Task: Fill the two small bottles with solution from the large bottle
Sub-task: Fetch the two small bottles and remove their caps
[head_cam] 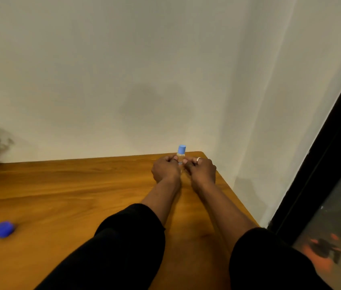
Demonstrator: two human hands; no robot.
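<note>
Black sleeves [127,248] reach forward to the small bottle [180,157], which stands upright with its blue cap [182,149] on, near the table's [60,185] far right corner. The left hand [165,170] and right hand [202,169] pinch it from either side with curled fingers. A blurred blue lid [3,229] lies well apart at the left.
</note>
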